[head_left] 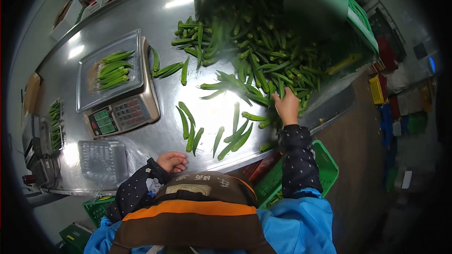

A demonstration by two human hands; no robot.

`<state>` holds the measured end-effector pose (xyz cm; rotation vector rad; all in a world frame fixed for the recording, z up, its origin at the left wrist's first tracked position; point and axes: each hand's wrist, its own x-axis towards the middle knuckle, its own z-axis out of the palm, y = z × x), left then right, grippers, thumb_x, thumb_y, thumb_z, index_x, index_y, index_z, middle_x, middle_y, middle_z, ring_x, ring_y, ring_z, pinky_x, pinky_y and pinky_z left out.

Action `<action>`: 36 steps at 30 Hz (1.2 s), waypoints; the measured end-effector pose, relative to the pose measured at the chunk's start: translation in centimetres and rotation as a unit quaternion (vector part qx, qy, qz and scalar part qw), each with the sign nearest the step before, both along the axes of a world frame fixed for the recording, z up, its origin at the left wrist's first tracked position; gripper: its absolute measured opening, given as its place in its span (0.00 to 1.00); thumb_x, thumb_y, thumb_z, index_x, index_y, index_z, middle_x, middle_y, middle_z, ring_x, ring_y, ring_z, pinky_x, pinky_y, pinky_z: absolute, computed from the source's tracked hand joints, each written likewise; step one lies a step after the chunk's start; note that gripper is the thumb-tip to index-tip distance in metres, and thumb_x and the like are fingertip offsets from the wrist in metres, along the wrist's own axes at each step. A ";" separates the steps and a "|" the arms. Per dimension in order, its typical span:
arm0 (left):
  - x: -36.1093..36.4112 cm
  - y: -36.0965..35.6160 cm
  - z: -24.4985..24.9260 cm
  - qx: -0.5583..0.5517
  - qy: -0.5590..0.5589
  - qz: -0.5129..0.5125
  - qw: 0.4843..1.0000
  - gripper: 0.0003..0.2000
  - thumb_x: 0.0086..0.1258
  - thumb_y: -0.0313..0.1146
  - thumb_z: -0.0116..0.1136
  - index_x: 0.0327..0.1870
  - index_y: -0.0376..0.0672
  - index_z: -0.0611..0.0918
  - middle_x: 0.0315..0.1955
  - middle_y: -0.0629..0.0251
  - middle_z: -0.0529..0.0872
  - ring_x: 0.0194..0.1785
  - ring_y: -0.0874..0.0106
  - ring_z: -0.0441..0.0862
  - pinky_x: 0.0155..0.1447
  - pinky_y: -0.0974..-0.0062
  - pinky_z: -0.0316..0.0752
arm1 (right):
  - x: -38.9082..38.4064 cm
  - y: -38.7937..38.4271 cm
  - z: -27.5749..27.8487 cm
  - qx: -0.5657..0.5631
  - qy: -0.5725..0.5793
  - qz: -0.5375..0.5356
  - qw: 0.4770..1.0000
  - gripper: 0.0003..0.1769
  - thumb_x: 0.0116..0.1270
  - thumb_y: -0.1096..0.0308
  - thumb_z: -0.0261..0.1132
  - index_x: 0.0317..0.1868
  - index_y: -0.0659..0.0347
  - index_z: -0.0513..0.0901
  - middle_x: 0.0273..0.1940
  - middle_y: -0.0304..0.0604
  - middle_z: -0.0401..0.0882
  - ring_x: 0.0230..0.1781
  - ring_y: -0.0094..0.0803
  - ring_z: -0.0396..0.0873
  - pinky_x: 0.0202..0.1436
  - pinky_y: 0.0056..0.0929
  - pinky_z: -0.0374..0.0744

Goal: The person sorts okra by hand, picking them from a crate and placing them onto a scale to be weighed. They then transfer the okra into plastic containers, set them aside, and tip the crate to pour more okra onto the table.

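Observation:
My right hand [286,106] reaches into the front edge of a big okra pile [263,42], its thumb and fingers pinched at an okra pod. Near the table's front edge rests my left hand [172,162], fingers curled together, with nothing I can make out in them. Loose okra pods [241,138] lie between the two hands. On the left a digital scale [127,113] carries a clear tray [84,73] with several okra pods [113,71] on it.
Clear plastic containers [101,160] sit left of my left hand. A packed okra tray [55,124] lies farther left beside a machine [42,162]. Behind the pile stands a green crate [362,23]; another green crate [327,167] is below the table edge.

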<state>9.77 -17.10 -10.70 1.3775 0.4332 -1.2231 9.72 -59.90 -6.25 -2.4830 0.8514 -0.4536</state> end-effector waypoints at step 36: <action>-0.9 3.0 0.0 0.000 -0.022 0.049 0.999 0.12 0.67 0.28 0.55 0.49 0.37 0.77 0.39 0.61 0.83 0.34 0.74 0.82 0.38 0.81 0.79 | 0.9 -0.3 -1.8 -0.110 0.148 0.236 0.954 0.21 0.46 0.67 0.72 0.43 0.62 0.81 0.34 0.54 0.81 0.30 0.51 0.79 0.35 0.40 0.75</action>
